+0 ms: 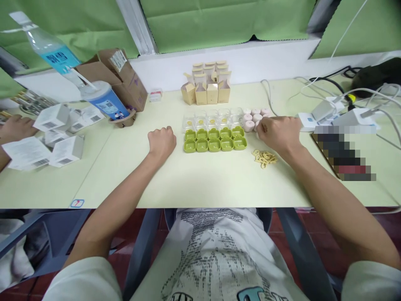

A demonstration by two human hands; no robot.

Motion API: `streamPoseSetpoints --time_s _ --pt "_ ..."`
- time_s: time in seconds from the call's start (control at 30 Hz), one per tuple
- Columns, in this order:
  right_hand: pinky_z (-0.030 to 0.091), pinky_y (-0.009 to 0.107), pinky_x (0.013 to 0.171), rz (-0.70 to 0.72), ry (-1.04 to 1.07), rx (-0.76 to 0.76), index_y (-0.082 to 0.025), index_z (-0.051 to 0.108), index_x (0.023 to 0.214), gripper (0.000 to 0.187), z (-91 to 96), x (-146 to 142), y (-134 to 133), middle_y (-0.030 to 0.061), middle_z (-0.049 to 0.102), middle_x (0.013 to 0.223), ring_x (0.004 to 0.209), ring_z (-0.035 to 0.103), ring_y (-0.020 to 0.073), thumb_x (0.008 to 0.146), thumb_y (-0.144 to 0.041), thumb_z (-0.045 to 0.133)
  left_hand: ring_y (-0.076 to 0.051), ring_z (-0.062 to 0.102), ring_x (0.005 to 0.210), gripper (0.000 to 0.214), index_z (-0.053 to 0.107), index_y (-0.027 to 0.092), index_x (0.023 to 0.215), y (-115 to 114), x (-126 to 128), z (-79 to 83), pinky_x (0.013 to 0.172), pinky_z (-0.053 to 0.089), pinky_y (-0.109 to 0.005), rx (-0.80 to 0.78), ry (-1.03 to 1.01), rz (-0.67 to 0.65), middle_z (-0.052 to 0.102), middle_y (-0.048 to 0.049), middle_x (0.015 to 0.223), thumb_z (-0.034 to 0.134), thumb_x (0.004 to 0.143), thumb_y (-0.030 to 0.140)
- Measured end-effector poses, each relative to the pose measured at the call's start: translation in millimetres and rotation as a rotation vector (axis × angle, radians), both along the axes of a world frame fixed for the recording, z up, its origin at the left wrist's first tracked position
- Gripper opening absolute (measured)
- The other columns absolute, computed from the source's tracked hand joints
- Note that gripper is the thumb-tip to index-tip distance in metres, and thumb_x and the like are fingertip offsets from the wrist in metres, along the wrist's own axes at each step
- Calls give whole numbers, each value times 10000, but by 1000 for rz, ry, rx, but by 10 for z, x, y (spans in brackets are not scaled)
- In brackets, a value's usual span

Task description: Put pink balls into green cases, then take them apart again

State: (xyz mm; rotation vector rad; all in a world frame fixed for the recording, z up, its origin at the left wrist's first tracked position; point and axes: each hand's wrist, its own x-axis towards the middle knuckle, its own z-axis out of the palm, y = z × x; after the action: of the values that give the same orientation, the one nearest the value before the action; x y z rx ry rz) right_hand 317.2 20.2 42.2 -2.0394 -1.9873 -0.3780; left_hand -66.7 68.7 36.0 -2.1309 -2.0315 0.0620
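My left hand (162,142) rests as a fist on the table, left of the green trays, with nothing showing in it. My right hand (278,133) is also curled into a fist, close beside several small pale-pink round pieces (249,126), and partly hides them. Between my hands lie two rows of small green open cases (214,145). Behind these stand clear plastic cases (200,119), some with a yellow round mark. Yellow rubber bands (265,158) form a loose pile just below my right hand. Small cream cardboard boxes (212,93) stand grouped at the back, their top flaps raised.
Left stand a tall bottle (59,56), a blue cup (108,102), a brown carton (125,79) and white boxes (67,150). Another person's hand (19,129) is at the far left. White plugs with cables (328,108) and a pixelated dark flat object (341,154) lie right.
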Motion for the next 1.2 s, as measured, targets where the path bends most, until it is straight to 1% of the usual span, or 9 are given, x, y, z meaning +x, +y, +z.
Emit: streamPoseSetpoints --time_s 0.1,0.2,0.3,0.4,0.5,0.63,0.93,1.07,1.2 --pt "279 390 668 120 74 8 -210 668 666 412 86 70 -44 131 665 626 621 560 255 994 -402 509 -449 752 1164 487 705 68 1265 -7 5 -14 913 483 -485 13 1 -21 779 -295 1216 295 1041 208" --pt "330 383 664 335 204 -62 -236 531 575 493 202 156 -103 46 534 523 536 422 179 1015 -459 520 -447 748 1155 493 709 69 1264 -9 7 -21 904 473 -479 21 -5 -41 779 -294 1213 293 1052 226" --pt "395 362 664 507 324 -272 -242 662 669 435 283 261 -118 16 612 589 553 463 162 984 -536 597 -449 743 1149 501 715 69 1269 1 -3 -28 903 467 -483 22 -24 -55 778 -297 1220 294 1055 237" --pt "440 340 651 587 406 -527 -263 844 957 391 272 359 -77 10 731 736 632 592 181 911 -623 702 -452 739 1140 510 720 75 1276 20 -27 -43 903 466 -491 25 -46 -58 778 -301 1226 293 1060 253" --pt "415 332 626 606 426 -640 -275 873 1033 454 195 404 -27 -21 637 657 596 544 164 875 -683 751 -457 739 1128 517 727 82 1275 44 -57 -56 900 469 -499 34 -59 -45 780 -300 1215 296 1061 272" --pt "372 333 627 615 421 -613 -272 886 987 438 121 377 -9 -46 515 595 560 447 137 878 -681 773 -466 742 1125 518 741 95 1270 62 -90 -54 908 482 -518 40 -61 -41 784 -293 1199 317 1057 301" --pt "355 320 615 661 425 -597 -238 862 825 397 160 282 -36 -32 574 590 566 454 133 853 -627 793 -482 742 1126 531 767 101 1252 58 -68 -8 903 476 -524 33 -78 -23 790 -286 1188 345 1036 341" --pt "418 337 656 594 443 -427 -226 831 814 397 205 346 -50 19 748 704 619 569 167 907 -596 720 -473 742 1118 537 770 106 1249 58 -68 -12 885 467 -508 36 -76 -32 793 -278 1197 335 1035 338" --pt "424 370 673 418 409 -257 -242 800 798 392 265 454 -57 21 709 645 603 564 194 944 -589 691 -464 743 1108 531 772 114 1251 51 -75 -7 872 467 -504 34 -74 -37 794 -275 1192 331 1043 326"
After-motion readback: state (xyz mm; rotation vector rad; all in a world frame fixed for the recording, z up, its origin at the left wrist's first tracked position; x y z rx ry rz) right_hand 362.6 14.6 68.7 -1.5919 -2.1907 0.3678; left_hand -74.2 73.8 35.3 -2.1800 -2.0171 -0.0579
